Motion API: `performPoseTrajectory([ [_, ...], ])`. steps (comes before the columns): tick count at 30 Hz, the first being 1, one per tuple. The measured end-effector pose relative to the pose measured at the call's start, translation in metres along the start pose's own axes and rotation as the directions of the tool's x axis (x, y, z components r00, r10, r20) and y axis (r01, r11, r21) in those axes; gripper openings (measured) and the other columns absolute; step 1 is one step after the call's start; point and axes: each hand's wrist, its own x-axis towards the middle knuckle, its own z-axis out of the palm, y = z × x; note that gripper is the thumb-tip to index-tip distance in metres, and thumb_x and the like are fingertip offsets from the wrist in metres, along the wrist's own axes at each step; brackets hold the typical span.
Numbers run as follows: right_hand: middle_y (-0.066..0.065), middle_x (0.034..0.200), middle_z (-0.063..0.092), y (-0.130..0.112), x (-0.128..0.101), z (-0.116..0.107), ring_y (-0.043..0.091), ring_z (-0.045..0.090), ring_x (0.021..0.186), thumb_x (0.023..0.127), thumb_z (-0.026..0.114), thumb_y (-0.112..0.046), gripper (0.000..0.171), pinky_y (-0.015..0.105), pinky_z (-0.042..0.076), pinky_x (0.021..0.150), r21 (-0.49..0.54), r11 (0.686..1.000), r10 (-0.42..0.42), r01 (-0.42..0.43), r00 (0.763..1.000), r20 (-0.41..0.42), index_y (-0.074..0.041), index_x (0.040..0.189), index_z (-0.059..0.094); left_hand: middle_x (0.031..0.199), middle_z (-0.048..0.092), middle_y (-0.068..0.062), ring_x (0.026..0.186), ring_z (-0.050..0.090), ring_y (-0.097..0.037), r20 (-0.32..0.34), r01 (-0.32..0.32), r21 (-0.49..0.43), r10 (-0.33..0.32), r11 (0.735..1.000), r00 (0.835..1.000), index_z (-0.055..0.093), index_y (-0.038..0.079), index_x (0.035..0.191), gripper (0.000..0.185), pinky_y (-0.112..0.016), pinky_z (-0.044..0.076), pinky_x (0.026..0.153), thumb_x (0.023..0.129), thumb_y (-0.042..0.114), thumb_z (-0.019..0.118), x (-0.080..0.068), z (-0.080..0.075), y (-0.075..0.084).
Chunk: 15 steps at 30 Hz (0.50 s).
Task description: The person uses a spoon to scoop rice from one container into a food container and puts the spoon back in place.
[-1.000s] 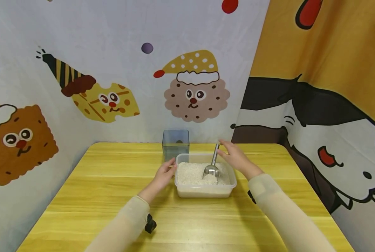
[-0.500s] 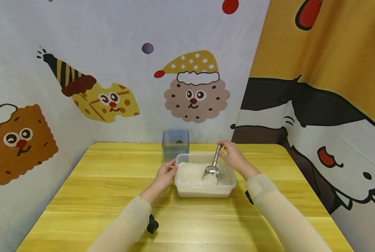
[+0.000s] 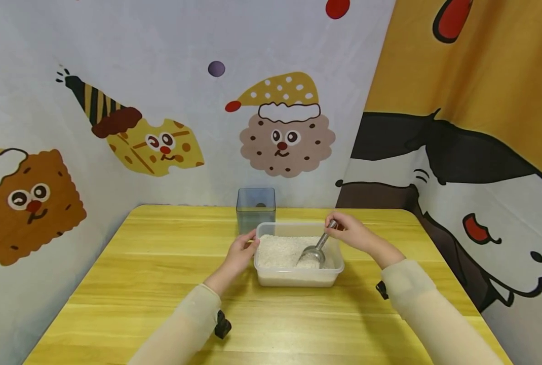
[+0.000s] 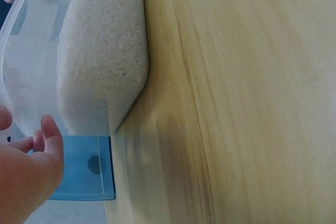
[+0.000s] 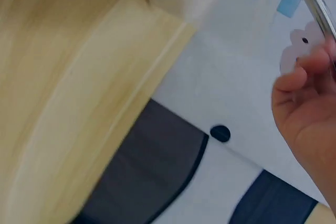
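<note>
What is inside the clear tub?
White rice fills the tub, and the bowl of a metal scoop is dug into it, the right hand gripping its handle. The tub floor is hidden under the rice.

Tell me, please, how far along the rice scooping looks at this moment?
Early. Done: the right hand grips the metal scoop, whose bowl sits dug into the rice. In hand: the left hand steadies the clear tub. Left: no loaded scoop is raised yet; the blue container behind the tub looks unfilled.
</note>
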Motion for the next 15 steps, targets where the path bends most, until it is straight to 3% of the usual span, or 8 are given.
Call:
performPoseTrajectory([
  [5, 0.001, 0.084, 0.061, -0.005, -0.01, -0.009, 0.016, 0.049, 0.065, 0.092, 0.062, -0.02, 0.009, 0.026, 0.043, 0.058, -0.055, 0.998, 0.013, -0.008, 0.995, 0.099, -0.014, 0.099, 0.061, 0.119, 0.049, -0.02, 0.098, 0.056, -0.024, 0.0, -0.002, 0.008, 0.002, 1.0, 1.0, 0.045, -0.002, 0.138, 0.043, -0.024, 0.05, 0.076, 0.098, 0.012, 0.051, 0.0, 0.0, -0.001],
  [15, -0.003, 0.086, 0.067, -0.021, -0.021, -0.013, 0.01, 0.057, 0.072, 0.092, 0.063, -0.024, 0.012, 0.026, 0.046, 0.061, -0.134, 0.991, -0.02, 0.028, 0.998, 0.061, -0.015, 0.099, 0.064, 0.119, 0.049, -0.019, 0.096, 0.055, -0.022, -0.008, 0.003, -0.003, -0.003, 1.0, 1.0, 0.045, -0.001, 0.138, 0.044, -0.027, 0.05, 0.076, 0.098, 0.014, 0.052, 0.001, 0.0, 0.001],
])
